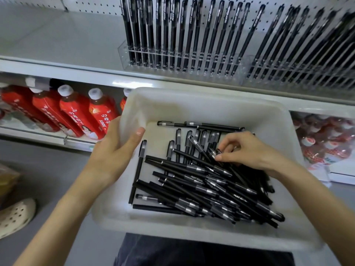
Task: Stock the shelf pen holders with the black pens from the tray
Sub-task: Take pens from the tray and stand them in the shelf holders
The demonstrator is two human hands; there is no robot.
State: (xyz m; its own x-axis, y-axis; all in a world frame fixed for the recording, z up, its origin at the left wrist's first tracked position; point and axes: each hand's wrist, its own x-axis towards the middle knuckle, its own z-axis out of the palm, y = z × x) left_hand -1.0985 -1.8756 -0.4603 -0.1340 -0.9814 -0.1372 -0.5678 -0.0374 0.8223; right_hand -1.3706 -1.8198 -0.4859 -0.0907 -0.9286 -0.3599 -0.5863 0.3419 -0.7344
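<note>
One white tray point(211, 96), held out in front of the shelf point(57, 41), and in it a tangled heap of black pens point(201, 181), dozens, too many to count. The left hand point(113, 150) grips the tray's left rim, thumb inside. The right hand point(247, 148) is down in the heap, fingers curled, pinching pens. Two clear pen holders point(123, 52) stand on the shelf, packed with upright pens. Four red bottles point(76, 110) show below, with a fifth half hidden behind the tray. One perforated shoe point(15, 214) is on the floor.
</note>
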